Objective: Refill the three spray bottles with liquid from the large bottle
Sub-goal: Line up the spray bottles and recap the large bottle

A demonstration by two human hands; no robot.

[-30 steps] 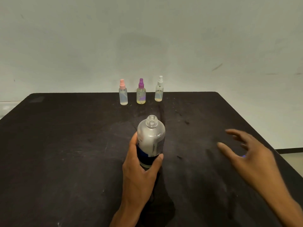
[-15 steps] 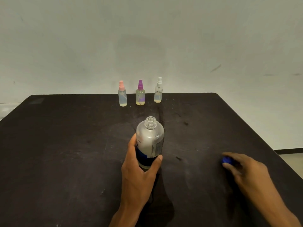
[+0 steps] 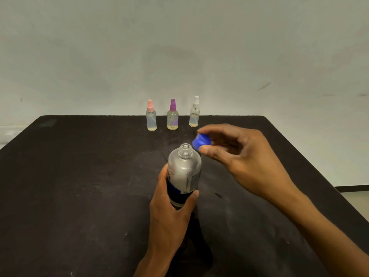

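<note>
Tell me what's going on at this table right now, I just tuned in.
A person's left hand grips the large bottle, which stands upright on the black table with its mouth open. The right hand pinches the blue cap just beside and above that mouth. Three small spray bottles, with a pink top, a purple top and a white top, stand in a row at the far edge, all with sprayers on.

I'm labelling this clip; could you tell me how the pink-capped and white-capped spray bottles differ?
The pink-capped spray bottle stands leftmost in the row; the white-capped spray bottle stands rightmost. The pink-capped one looks cloudy throughout, the white-capped one clearer toward its top. Both stand upright, capped and untouched at the table's far edge.
</note>
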